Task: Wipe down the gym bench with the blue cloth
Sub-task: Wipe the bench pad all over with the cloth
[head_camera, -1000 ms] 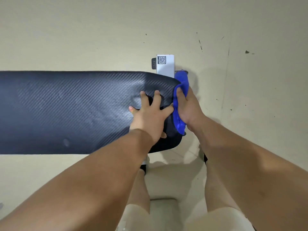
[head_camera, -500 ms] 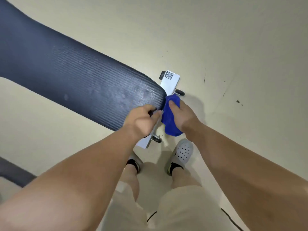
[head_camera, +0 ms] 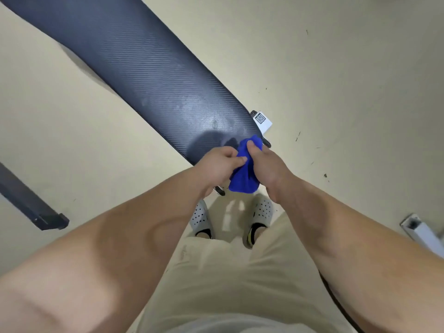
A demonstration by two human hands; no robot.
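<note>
L hand (head_camera: 219, 164) & R hand (head_camera: 268, 162) fingers both pinch blue cloth (head_camera: 241, 182) at gym bench (head_camera: 144, 68) near end, prob. rebunching it for a fresh pass.

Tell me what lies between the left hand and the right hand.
The bunched blue cloth lies there. The left hand and right hand both grip it at the bench's near end, as the head view shows.
</note>
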